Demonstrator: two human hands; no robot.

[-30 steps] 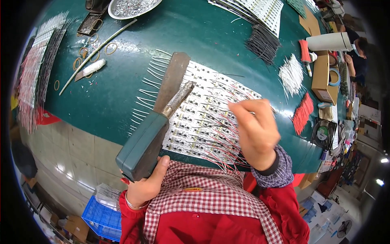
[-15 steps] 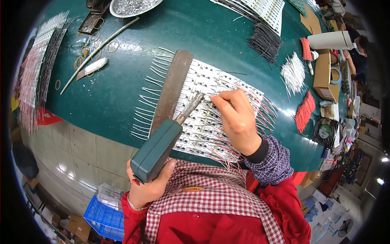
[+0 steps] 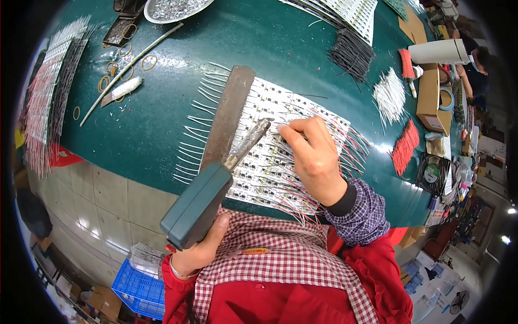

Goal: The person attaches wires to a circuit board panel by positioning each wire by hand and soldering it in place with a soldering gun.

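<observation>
Your left hand (image 3: 202, 251) is wrapped tight around the chunky teal handle of a soldering iron (image 3: 216, 189), down near your chest, and its metal tip reaches up over the white LED strip boards (image 3: 270, 146) laid side by side on the green tabletop (image 3: 162, 124). Your right hand (image 3: 313, 156) sits on those boards, fingers pinched together just beside the iron's tip; whether they grip a wire, you can't tell from here. Thin white and red leads fan out from both ends of the boards. A flat rusty metal bar (image 3: 226, 116) lies along the boards' left edge, touching them. Further out on the right are a bundle of white wires (image 3: 389, 96), a bundle of red wires (image 3: 406, 147) and a bunch of black wires (image 3: 350, 54). Rubber bands (image 3: 110, 75) are scattered at the far left.
</observation>
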